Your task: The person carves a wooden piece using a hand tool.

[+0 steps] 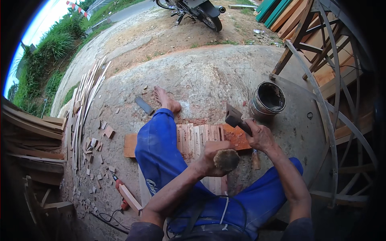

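My left hand (211, 154) is closed in a fist around something with a round, worn, brown wooden end (226, 161), like a mallet seen end-on; its handle is hidden. To the right, my right hand (260, 136) grips the dark handle of a hatchet-like tool (234, 117), its flat metal head pointing away from me. Under and beyond my hands, several pale wooden strips (197, 134) lie side by side between my legs, with small dark marks near their far ends. They rest across a reddish-brown board (130, 145) scattered with chips.
A dirty bucket (268, 100) stands at the right, near a metal and timber frame (335, 104). A grey block (144, 105) lies by my bare foot. At left are a red corded drill (120, 188), wood offcuts (108, 131) and long thin laths (82, 108). A motorcycle (201, 14) is parked beyond.
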### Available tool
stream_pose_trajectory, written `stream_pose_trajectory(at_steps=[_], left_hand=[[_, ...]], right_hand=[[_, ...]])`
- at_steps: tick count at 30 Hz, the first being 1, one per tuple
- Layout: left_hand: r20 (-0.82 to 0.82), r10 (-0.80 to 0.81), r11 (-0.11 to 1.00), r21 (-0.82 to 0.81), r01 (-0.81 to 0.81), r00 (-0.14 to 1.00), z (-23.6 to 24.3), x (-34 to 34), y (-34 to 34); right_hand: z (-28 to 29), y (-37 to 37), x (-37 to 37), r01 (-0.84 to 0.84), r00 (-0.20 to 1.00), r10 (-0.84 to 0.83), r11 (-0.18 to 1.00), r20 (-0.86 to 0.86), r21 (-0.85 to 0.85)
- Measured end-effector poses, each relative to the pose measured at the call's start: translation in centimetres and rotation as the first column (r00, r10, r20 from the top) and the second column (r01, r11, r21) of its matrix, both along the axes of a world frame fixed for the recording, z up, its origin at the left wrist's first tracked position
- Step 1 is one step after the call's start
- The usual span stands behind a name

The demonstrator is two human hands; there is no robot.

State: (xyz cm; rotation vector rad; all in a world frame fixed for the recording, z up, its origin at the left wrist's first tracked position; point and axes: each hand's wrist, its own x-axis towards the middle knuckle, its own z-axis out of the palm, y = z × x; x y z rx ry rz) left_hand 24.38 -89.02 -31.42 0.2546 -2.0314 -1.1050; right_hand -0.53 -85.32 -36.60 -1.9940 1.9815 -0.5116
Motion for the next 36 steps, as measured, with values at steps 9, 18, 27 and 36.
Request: stream_pose_trajectory(at_steps=[9,18,27,36], left_hand=[[-0.071,0.64,0.759,0.213,-0.615,0.766,0.8,0.9,-8.5],[-0.042,0.528,0.77,0.445,-0.458,0.848,-3.7,-1.6,-6.2],[-0.046,0.494,0.764,0.499,-0.409,0.868,-5.2,-2.9,-6.1],[0.029,0.537,0.792,0.326,-0.516,0.843,-6.5,-3.0,-6.8]], right_hand=[[-5.7,3.7,2.0,-0.678,0.54,0.819,0.559,-0.194,0.477],[-5.0,-3.6,-0.9,0.301,0.904,-0.313,0.95,0.289,0.089],[-2.2,-2.2,-0.7,0.331,0.799,-0.311,0.942,0.514,0.055],[1.0,-1.9,0.3,0.292,0.658,-0.338,0.938,0.673,0.186]])
